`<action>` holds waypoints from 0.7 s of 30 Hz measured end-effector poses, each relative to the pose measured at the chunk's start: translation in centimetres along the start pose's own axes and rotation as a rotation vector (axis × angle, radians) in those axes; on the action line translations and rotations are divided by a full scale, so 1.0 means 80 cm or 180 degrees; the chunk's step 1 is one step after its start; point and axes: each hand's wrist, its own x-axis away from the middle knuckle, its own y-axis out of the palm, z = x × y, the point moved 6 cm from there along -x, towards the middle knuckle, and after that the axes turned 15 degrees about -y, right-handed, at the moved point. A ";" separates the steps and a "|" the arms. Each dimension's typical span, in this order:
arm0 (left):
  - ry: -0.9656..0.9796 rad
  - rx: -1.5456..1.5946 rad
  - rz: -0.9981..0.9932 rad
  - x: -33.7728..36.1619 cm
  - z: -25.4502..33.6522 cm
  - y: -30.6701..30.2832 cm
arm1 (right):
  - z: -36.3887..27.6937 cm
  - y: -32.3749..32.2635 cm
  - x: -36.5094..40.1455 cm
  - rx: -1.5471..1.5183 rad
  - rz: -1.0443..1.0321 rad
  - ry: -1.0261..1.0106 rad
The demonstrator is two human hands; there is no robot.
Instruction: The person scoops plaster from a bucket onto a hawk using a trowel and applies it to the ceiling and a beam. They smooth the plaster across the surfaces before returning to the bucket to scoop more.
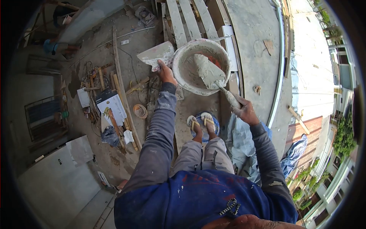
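My right hand [246,110] is wrapped round the handle of a trowel [231,98]. Its blade, loaded with wet grey plaster [207,71], is over the mouth of a round bucket [179,81] with a plaster-crusted rim. How much plaster lies inside the bucket is partly hidden by the blade. My left hand [166,73] grips the lower corner of a flat, plaster-smeared board [158,54], just left of the bucket. The underside of that board and some of my left fingers are out of sight.
My sandalled feet stand on a blue round support [214,124]. Wooden planks [192,21] lie beyond the bucket. Left below are scrap wood, a printed box [110,105] and a small tub [140,111]. Crumpled sheeting [242,139] hangs at right, beside a ledge [251,23]. Another person [57,46] is far left.
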 end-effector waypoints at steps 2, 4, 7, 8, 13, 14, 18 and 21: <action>0.0006 0.0256 0.0097 -0.026 -0.013 -0.018 | -0.008 -0.004 -0.002 0.0090 -0.0020 -0.0091; 0.0009 0.0137 0.0336 -0.025 -0.008 -0.024 | -0.020 -0.006 -0.004 0.0092 0.0025 0.0108; 0.0481 -0.0021 0.0521 -0.035 0.006 -0.028 | -0.026 -0.003 0.000 0.0172 0.0095 -0.0122; 0.0593 -0.0224 0.0566 -0.042 0.010 -0.026 | -0.031 -0.006 0.002 0.0251 0.0168 -0.0257; 0.0656 -0.1178 0.0972 -0.037 0.028 -0.016 | -0.050 -0.006 0.010 0.0309 0.0204 -0.0171; 0.0660 -0.1159 0.0992 -0.027 0.035 -0.014 | -0.052 -0.006 0.010 0.0306 0.0243 -0.0143; 0.0508 -0.1670 0.1404 0.001 0.055 -0.021 | -0.059 -0.005 0.012 0.0189 0.0190 0.0234; 0.0680 -0.1738 0.1498 0.005 0.059 -0.032 | -0.061 -0.008 0.013 0.0107 0.0211 0.0238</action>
